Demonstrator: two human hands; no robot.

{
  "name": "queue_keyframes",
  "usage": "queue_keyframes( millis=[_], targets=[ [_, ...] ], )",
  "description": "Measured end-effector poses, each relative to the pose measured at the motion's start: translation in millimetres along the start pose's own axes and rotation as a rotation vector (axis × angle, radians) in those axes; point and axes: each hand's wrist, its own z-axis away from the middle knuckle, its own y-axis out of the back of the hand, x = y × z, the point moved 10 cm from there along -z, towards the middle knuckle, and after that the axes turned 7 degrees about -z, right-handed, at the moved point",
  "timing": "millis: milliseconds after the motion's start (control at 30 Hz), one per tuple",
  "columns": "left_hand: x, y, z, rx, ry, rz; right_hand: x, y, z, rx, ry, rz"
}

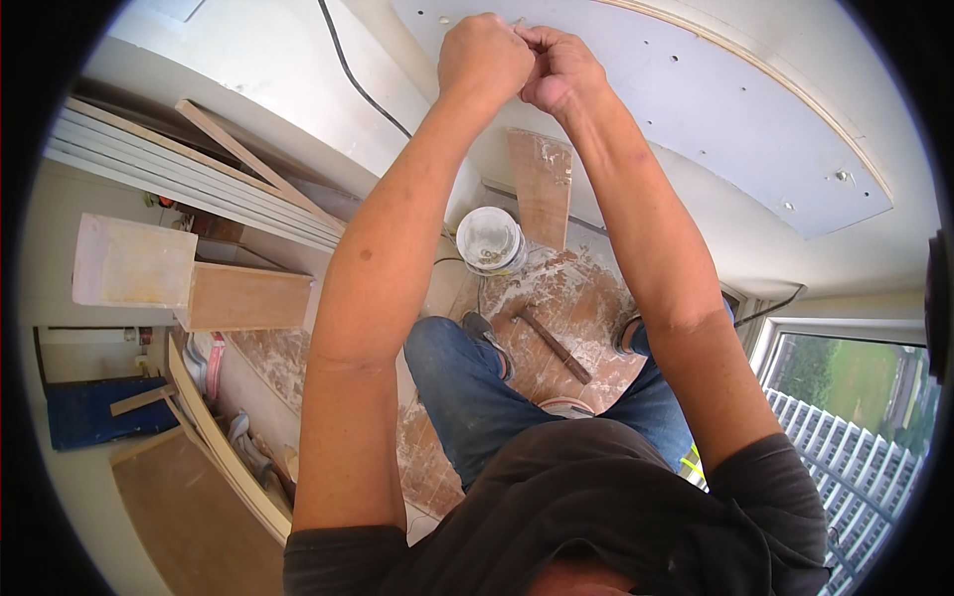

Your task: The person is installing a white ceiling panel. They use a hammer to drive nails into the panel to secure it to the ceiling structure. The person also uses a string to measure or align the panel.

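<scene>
With feet apart over a white-smeared brown floor [596, 288], partly hidden behind a black T-shirt [586, 487]. Reaching up toward a curved, pale blue-grey panel [715, 119], dotted with small dark spots and cropped by the upper edge. Working above a plywood offcut [542, 189], a white-crusted bucket [490, 238] and, between the shoes [479, 328], a wooden-handled hammer [555, 346]. With the left grip [485, 60] curled, fingertips turned from view, impossible to tell whether closed on anything. Pinching in the right grip [563, 68], before the panel, a small pale piece [520, 23], mostly covered, unidentifiable.
</scene>
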Motion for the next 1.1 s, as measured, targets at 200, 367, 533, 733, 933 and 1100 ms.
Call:
queue_keyframes(
  millis=[200,367,533,733,933,1100],
  targets=[
    [-1.8,-0.5,-1.3,-0.001,-0.013,0.002,1.0,0.0,3.5,0.040,-0.006,-0.020],
    [0.4,-8.2,-12.1,-0.029,-0.075,-0.074,-2.1,13.5,-10.3,0.121,0.036,-0.096],
    [12.8,-9.2,-26.2,0.084,-0.127,-0.168,11.7,4.0,-8.8,0.149,0.008,-0.410],
    [8.7,-9.1,-26.4,-0.009,-0.057,-0.149,4.1,0.1,2.6,0.096,0.084,-0.386],
    [-5.1,2.6,0.5,-0.063,-0.009,-0.054,7.1,-3.1,-4.1,0.045,0.037,-0.359],
    [-1.9,7.2,5.9,-0.082,0.032,-0.128,14.6,-3.5,-6.8,-0.011,0.027,-0.190]
  ],
)
